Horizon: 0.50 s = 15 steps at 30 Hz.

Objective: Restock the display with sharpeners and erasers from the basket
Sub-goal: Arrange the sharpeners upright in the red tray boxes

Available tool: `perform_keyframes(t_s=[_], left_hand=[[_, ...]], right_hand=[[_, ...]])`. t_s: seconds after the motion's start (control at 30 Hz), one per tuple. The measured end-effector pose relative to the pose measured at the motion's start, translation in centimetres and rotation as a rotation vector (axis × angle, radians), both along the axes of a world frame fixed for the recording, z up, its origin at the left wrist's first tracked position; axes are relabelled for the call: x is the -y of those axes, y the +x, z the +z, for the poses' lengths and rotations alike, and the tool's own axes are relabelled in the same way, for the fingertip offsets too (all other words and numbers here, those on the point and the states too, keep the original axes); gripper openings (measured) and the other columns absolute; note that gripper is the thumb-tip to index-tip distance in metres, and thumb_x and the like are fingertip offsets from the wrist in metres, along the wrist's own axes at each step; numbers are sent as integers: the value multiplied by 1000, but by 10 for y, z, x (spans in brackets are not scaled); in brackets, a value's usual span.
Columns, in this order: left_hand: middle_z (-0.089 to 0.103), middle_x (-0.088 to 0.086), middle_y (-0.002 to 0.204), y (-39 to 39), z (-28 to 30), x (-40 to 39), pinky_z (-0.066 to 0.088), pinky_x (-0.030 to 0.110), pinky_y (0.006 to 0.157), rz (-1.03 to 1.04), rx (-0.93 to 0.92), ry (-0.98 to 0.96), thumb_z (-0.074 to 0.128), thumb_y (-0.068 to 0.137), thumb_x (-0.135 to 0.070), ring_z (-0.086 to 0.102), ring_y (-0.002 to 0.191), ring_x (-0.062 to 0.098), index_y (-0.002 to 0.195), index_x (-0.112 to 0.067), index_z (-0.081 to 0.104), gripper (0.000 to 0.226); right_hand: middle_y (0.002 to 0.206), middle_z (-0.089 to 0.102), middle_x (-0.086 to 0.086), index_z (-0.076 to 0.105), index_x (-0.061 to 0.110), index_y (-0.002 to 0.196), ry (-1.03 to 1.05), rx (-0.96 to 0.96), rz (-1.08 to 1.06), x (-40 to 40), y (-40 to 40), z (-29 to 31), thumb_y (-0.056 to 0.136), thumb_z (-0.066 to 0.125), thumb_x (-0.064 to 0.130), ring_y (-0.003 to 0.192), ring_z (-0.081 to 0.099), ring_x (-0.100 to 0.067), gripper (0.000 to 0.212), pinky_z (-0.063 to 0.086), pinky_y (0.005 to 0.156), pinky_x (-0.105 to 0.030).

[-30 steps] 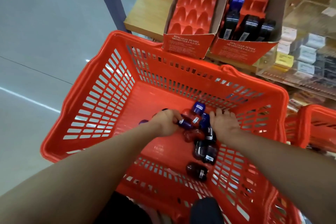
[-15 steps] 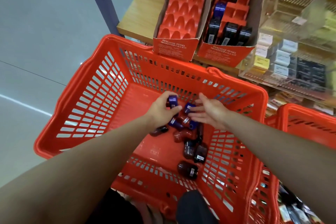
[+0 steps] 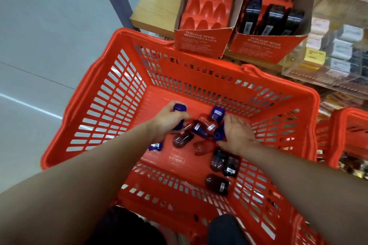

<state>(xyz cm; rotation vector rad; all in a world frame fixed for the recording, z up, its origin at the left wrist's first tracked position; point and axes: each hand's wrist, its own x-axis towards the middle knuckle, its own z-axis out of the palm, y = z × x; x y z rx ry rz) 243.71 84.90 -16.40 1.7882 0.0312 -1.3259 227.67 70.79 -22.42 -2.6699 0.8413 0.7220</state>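
Early in the restock, judging by the shelf: the left display box (image 3: 207, 6) shows only bare red slots, the right display box (image 3: 272, 12) has a few dark sharpeners and one blue one seated with several slots vacant, and a loose pile of sharpeners (image 3: 201, 131) lies on the floor of the orange basket (image 3: 95, 105). So most of the work looks undone: nearly all stock in the basket, none in transit to the shelf. Erasers not identifiable in the basket; small boxed items sit in the clear case (image 3: 336, 45) at right, too blurred to name. Left hand (image 3: 165, 121) is down in the basket, fingers curled round a blue sharpener (image 3: 179, 108) that sticks up above the knuckles. Right hand (image 3: 237, 135) is beside it, palm facing the pile, fingers relaxed and partly spread, touching the blue and red pieces at the heap's right edge; no firm grasp visible. Both forearms reach forward and down from the bottom corners, wrists close together over the basket centre. A second orange basket (image 3: 350, 137) stands at right.
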Motion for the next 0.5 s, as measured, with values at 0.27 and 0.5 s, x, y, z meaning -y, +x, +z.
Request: perform_keyframes(t_s=[0.27,0.5], left_hand=[[58,-3,80,-7,19,2,47,15,54,-283,191,-53,90,69,-15,55,70,8,100,-17,51,50],[60,7,88,-7,16,12,50,34,69,-304,376,10,80,77,-3,56,76,21,104,-12,56,37]], right_hand=[[97,69,-7,64,8,102,587,221,-1033,10,23,48,72,76,47,86,67,-23,51,55,80,-31],[76,61,-7,57,15,73,645,210,-959,-13,28,58,88,67,18,78,64,-24,18,58,87,-47]])
